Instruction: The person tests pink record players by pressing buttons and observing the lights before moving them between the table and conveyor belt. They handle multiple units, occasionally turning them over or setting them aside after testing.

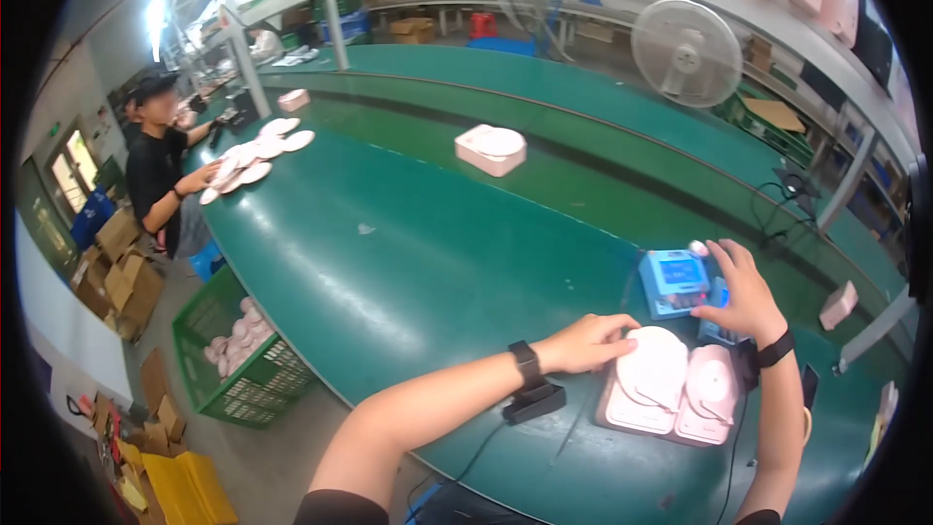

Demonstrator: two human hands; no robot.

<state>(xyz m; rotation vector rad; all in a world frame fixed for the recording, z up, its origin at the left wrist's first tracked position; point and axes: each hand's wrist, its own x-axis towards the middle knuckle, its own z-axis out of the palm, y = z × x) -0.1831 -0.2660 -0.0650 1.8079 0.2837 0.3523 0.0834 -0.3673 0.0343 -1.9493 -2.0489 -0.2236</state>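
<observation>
My left hand point(589, 342) has its thumb and fingertips at the left edge of a round whitish disc point(653, 362), which lies on a pale pink box-shaped device point(637, 416). Beside it stands a second, similar pink device point(708, 394) with a round top. Farther back, my right hand point(746, 299) is spread, thumb and fingers apart, at the right side of a blue box with a screen point(673, 282). A small round pinkish piece point(698, 248) sits by its fingertips. Another blue box point(719, 316) is partly hidden under that hand.
Another pink device point(492, 149) stands on the green table point(428, 233). At the far left a co-worker point(160, 156) reaches toward several pale discs point(258, 151). A green crate point(238, 360) of pink parts stands on the floor. Black cables hang from my wrist straps point(530, 379).
</observation>
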